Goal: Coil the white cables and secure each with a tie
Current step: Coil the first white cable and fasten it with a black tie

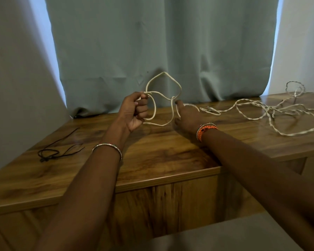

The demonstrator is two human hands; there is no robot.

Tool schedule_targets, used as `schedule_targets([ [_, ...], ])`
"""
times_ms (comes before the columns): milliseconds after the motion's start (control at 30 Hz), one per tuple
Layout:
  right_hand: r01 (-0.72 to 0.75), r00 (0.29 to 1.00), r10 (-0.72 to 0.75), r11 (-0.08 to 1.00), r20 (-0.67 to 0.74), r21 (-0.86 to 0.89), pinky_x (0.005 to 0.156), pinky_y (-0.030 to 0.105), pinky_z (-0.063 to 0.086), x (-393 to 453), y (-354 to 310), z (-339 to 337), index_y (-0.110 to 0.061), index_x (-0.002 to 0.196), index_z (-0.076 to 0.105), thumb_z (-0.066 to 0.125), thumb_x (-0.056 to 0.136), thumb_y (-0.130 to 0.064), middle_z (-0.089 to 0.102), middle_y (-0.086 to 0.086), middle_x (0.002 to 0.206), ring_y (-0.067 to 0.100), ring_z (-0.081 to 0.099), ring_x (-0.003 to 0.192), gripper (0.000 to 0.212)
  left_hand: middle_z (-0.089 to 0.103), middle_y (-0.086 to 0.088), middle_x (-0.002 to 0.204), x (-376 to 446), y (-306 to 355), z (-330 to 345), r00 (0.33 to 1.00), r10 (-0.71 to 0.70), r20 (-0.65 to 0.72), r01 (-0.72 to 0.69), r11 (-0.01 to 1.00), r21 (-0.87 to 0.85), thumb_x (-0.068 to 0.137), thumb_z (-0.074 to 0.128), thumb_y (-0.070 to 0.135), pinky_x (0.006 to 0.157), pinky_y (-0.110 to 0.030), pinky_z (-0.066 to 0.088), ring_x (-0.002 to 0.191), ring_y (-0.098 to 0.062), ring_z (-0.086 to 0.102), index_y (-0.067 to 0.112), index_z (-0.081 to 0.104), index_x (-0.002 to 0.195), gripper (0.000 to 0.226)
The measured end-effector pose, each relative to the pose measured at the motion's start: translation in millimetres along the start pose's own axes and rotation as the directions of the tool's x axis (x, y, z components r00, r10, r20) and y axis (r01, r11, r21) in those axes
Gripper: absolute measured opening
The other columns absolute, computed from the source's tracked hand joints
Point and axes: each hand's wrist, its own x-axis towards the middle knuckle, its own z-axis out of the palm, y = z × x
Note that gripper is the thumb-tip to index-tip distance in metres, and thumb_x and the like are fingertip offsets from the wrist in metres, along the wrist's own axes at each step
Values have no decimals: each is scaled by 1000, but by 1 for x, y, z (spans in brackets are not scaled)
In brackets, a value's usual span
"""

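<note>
The wooden table (161, 153) is carrying everything, and a grey-green curtain (161, 42) is hanging behind it. At about three o'clock from the hands, the loose white cable (279, 113) is sprawling in open, tangled loops across the table's right side, not yet gathered. At the centre, the white cable being coiled (163, 91) is standing up in a few uneven loops between the two hands, clear of the wood. At about eight o'clock, a thin black tie (58, 149) is lying near the table's left edge, well apart from both cables.

The left hand (136, 111) is clamping curled fingers and thumb round the gathered loops. The right hand (187, 113) is reaching forward with fingers extended, a fingertip (178, 102) touching the crossing strands; whether it is pinching them I cannot tell.

The cable is looking light, soft yet springy, so the loops are likely wanting to spring open. Holding is probably best where the loops are crossing, with the tie wrapping there.
</note>
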Motion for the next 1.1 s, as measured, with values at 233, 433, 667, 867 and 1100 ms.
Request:
schedule_targets([
  [233,162,931,-11,909,-366,383,58,31,40,-10,-45,-9,-5,100,51,57,78,-8,62,12,83,32,61,77,23,25,9,33,-1,-4,2,1000,-22,-5,22,998,52,97,25,16,26,-14,11,22,-4,20,19,36,67,32],
  [433,341,931,-161,707,-329,619,76,1,39,-7,-65,-9,-2,124,52,56,73,12,59,14,113,17,56,98,53,26,8,31,-8,3,1,988,-122,100,109,986,124,99,22,21,27,-14,9,31,-9,3,19,33,67,34],
  [667,359,925,-185,711,-331,604,89,20,40,16,-34,4,-3,107,66,54,88,-2,62,12,113,22,56,106,23,32,9,39,-11,3,5,965,-52,256,33,996,79,87,38,26,32,-15,17,32,-6,13,14,45,76,18],
  [867,50,935,-33,998,-352,39,87,40,34,24,-21,-1,-23,99,68,47,95,-28,51,11,108,31,44,107,22,49,6,58,-12,-1,8,942,40,332,-50,999,21,93,34,19,72,-28,54,58,-11,52,12,49,79,21],
  [1100,343,787,70,776,-612,529,57,28,42,19,-27,-11,-11,86,61,40,88,-4,53,0,61,11,48,55,23,56,-17,67,-12,18,-1,892,-79,445,209,945,-253,95,41,5,43,-28,47,39,-17,43,-8,55,91,19],
])
